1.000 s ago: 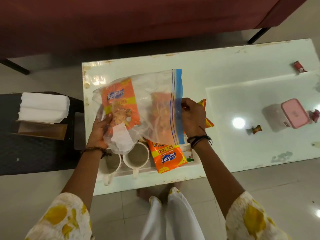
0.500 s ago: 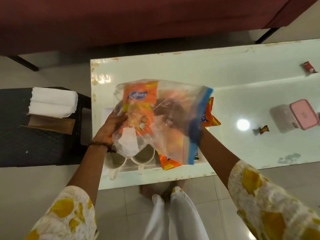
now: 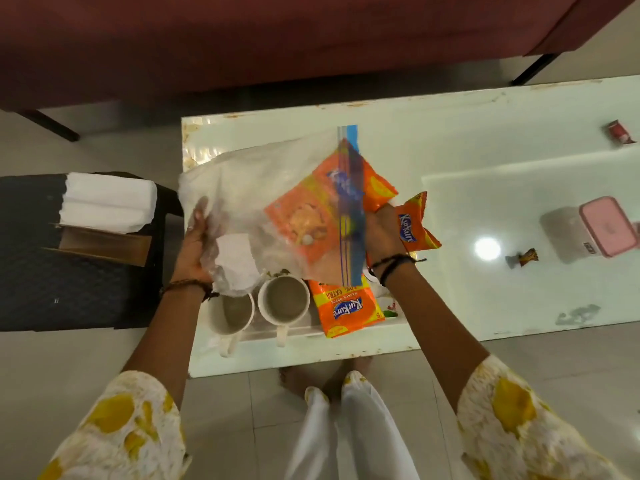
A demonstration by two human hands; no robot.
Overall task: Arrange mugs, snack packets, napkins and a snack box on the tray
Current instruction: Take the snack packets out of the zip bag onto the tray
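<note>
Sliding out of the bag (image 3: 277,188) at centre frame, an orange packet (image 3: 311,220) lies half through the blue zip mouth, pointing toward the right hand (image 3: 379,233). It looks light, puffed and crinkly, with slick foil; I judge it best taken by a flat crimped end seam, not squeezed across the belly, where the snacks inside would crush. The bag is thin, limp, clear film with no stiffness of its own, so it will sag and spill unless held at both ends.

The left hand (image 3: 197,244) grips the bag's closed end, fingers curled into the film beside a white slip of paper. The right hand is curled at the zip mouth; whether it pinches the bag, the packet, or both, I cannot tell. A second packet (image 3: 414,223) lies just beyond that hand.

Below the bag, in the lower centre, two mugs (image 3: 282,299) stand side by side on the tray (image 3: 301,334), empty and upright, with a third packet (image 3: 346,310) flat beside them.

At left, napkins (image 3: 107,202) sit stacked on a dark stool. At far right the pink-lidded box (image 3: 592,226) waits on the table (image 3: 450,140), well apart from the tray.
</note>
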